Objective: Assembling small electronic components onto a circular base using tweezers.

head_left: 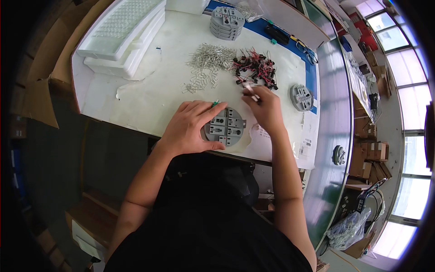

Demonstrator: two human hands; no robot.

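A round grey plastic base [234,121] with raised blocks and small dark fittings lies at the table's near edge. My left hand [188,127] is curved round its left side, fingers at the far rim and thumb at the near one. A small green-tipped thing [215,104] shows by the left fingers; its kind is unclear. My right hand [266,105] is closed in a pinch above and right of the base, on a small whitish piece [248,87] that is blurred. Just beyond it lies a heap of small black parts with red and black wires [256,68].
Left of the wired parts spreads a pile of small clear or silvery pieces [209,63]. Similar grey bases are stacked [226,22] at the back, with others [302,97] at the right. White foam trays [122,34] stand far left; pliers [306,49] lie at the back right.
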